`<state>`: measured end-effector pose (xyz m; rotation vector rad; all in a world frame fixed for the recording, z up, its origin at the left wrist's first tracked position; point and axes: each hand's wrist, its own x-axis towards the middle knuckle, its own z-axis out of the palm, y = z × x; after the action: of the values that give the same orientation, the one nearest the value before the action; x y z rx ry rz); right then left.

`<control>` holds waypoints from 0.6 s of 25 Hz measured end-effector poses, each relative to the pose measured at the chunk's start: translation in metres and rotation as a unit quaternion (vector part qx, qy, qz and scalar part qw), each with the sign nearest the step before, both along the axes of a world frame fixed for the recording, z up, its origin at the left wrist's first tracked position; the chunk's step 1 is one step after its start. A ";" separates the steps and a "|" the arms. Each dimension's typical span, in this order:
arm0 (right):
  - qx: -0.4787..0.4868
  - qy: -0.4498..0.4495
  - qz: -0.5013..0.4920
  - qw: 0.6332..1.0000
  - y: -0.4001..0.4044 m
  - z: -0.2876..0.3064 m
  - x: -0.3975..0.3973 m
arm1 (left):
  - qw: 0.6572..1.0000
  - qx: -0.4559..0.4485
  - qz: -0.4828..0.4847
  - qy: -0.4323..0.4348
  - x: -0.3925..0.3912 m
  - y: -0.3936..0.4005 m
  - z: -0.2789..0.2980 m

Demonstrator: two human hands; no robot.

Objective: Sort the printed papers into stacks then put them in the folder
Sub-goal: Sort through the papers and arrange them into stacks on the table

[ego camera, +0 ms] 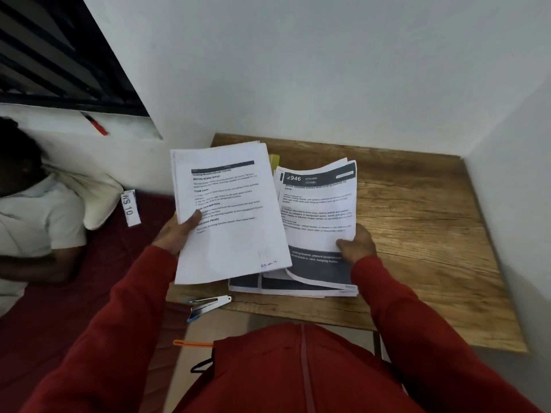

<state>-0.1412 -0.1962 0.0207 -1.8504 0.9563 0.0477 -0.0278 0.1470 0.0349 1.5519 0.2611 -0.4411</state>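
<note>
left hand (179,234) gripping a sheaf of printed papers (229,210), thumb pressed on the top sheet's left margin, sheaf lifted and tilted over the left edge of the wooden table (423,222). top sheet white with a dark header bar, bold section headings, and blue handwriting near its lower right corner. right hand (356,244) pinching a curled bundle of sheets (317,210) headed "946 kitchen", thumb on the printed face, bundle's upper part bowed upward and its lower edge resting on the paper pile (295,286) lying flat on the table. pile showing dark printed blocks along its near edge, partly covered by both held bundles. sliver of something yellow (275,160) visible behind the papers near the wall; cannot tell whether a folder. stapler (208,305) open, lying at the table's near left corner, partly overhanging. both sleeves red. off to the left, a person in a white shirt (35,219) lying on a dark red surface, with a white label reading "ws 10" (130,207) just beside a pillow (95,201).
</note>
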 end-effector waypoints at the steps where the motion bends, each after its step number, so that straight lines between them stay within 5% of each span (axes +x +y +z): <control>1: -0.015 0.004 0.002 1.000 -0.004 0.001 -0.002 | 1.000 0.016 -0.008 -0.009 0.004 0.004 0.002; 8: 0.096 -0.061 -0.097 0.989 -0.028 0.015 -0.003 | 0.998 0.050 0.023 -0.033 0.010 0.061 -0.003; 15: 0.175 -0.126 -0.092 0.972 0.000 0.030 0.004 | 0.999 -0.049 0.021 0.002 0.000 0.063 -0.003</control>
<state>-0.1375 -0.1963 0.0509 -1.4018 0.8735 -0.1221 -0.0273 0.2099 0.0315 1.4468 0.2704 -0.4179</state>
